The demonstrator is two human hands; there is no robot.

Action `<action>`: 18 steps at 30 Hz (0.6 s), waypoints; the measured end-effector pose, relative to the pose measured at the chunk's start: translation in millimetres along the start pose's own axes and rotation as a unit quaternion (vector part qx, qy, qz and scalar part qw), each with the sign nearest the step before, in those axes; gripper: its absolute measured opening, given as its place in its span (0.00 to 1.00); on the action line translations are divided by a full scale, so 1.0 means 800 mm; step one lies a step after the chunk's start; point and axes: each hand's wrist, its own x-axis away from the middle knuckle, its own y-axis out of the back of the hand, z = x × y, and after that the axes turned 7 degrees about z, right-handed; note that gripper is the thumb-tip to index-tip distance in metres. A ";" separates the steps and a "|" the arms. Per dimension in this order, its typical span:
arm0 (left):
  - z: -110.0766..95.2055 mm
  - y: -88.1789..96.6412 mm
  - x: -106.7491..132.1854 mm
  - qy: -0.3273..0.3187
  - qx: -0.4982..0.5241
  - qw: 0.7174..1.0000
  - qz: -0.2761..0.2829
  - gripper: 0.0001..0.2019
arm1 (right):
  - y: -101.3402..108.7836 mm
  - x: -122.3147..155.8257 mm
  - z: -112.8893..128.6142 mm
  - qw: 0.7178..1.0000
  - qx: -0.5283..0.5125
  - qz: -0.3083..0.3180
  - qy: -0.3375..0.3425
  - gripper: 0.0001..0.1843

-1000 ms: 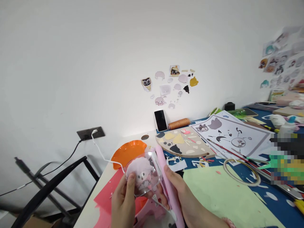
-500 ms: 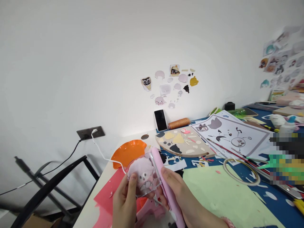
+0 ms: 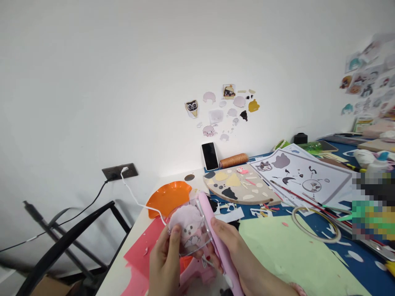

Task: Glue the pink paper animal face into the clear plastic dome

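Note:
My left hand (image 3: 166, 250) is closed on a clear plastic bag (image 3: 200, 242), thumb on its front. Inside the bag lies a pale pink-and-white lamb-like character piece (image 3: 188, 228). My right hand (image 3: 233, 244) grips a long pink bar-shaped bag sealer (image 3: 212, 222), which stands slantwise along the bag's right edge. Fingers show beneath the bag, partly covered by it. Below my hands, the sealer's lower part and some pale items are partly hidden.
An orange dish (image 3: 169, 197) and red paper (image 3: 143, 244) lie left; green paper (image 3: 277, 246) lies right. Behind are a board of cut shapes (image 3: 237, 183), a phone (image 3: 210, 156) and a thread spool (image 3: 233, 160). A white cable (image 3: 135, 197) runs from the wall socket (image 3: 120, 171). A chair (image 3: 70, 242) stands left.
The view has shifted slightly, so everything sits a little further right. Both hands keep their hold on the plastic bag and bag sealer, with hardly any movement.

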 end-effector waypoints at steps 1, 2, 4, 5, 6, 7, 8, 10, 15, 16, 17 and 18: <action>0.001 0.000 0.000 0.000 -0.001 1.000 0.001 0.15 | 0.000 0.000 0.000 1.000 0.001 0.003 0.002 0.24; 0.001 0.001 -0.001 0.001 -0.002 1.000 0.002 0.16 | 0.000 0.001 0.000 1.000 0.002 0.005 0.005 0.24; 0.003 0.002 -0.002 0.000 -0.005 1.000 0.004 0.17 | 0.001 0.000 0.000 1.000 0.004 0.003 0.004 0.23; 0.003 0.002 -0.003 -0.003 -0.007 1.000 0.005 0.18 | 0.001 0.000 0.000 1.000 0.004 0.001 0.002 0.23; 0.003 0.002 -0.003 -0.005 -0.007 1.000 0.005 0.18 | 0.001 0.000 0.000 1.000 0.004 0.000 0.001 0.23; 0.003 0.002 -0.003 -0.008 -0.007 1.000 0.004 0.19 | 0.001 -0.001 0.000 1.000 0.004 0.000 0.002 0.23; 0.002 0.001 -0.003 -0.009 -0.005 1.000 0.004 0.18 | 0.001 -0.001 0.000 1.000 0.005 0.002 0.004 0.23; -0.001 -0.001 -0.001 -0.007 -0.001 1.000 0.002 0.17 | 0.001 -0.002 -0.001 1.000 0.009 0.005 0.009 0.22; -0.004 -0.004 0.002 0.006 -0.002 1.000 -0.003 0.16 | 0.001 -0.003 -0.003 0.999 0.032 -0.006 0.019 0.21; -0.003 -0.003 0.002 0.009 -0.007 1.000 -0.004 0.17 | 0.001 -0.004 -0.005 0.999 0.036 -0.007 0.025 0.21; -0.002 -0.002 0.001 0.012 -0.012 1.000 -0.006 0.17 | 0.001 -0.004 -0.006 0.999 0.038 -0.008 0.030 0.21; 0.000 -0.001 0.000 0.013 -0.016 1.000 -0.008 0.17 | 0.000 -0.005 -0.008 0.999 0.037 -0.010 0.034 0.22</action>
